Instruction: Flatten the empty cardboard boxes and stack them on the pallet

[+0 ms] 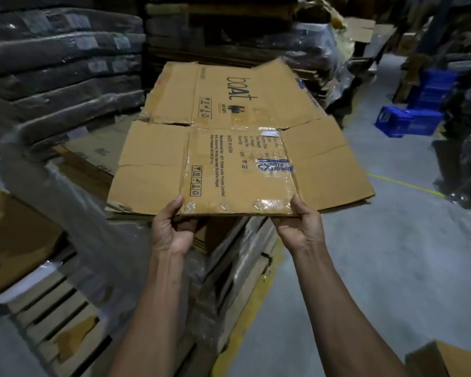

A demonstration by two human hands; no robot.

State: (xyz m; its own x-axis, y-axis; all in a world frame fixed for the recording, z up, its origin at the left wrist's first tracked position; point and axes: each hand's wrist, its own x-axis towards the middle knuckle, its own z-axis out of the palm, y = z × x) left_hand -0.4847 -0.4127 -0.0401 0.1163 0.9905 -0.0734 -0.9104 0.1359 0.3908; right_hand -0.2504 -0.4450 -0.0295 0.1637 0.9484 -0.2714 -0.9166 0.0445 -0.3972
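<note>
Cardboard, brown and creased, fills the middle of the view: a flattened boAt carton [237, 148] lies spread with its flaps out, printed side up, clear tape glinting over the near panel and a blue logo near its right fold. Both hands hold its near edge. The left hand [172, 229] pinches the edge with the thumb on top and the fingers curled beneath; the right hand [299, 221] grasps the same edge further right in the same way, thumb above, fingers under. The carton sits over a stack of flattened cardboard [239, 240] wrapped partly in clear plastic, which rests on a wooden pallet [52, 317] whose slats show at the lower left. Dark wrapped bundles [60, 63] are piled high to the left, blue plastic crates [413, 118] stand on the grey floor [392, 254] to the right, and a yellow line [408, 183] crosses that floor.
</note>
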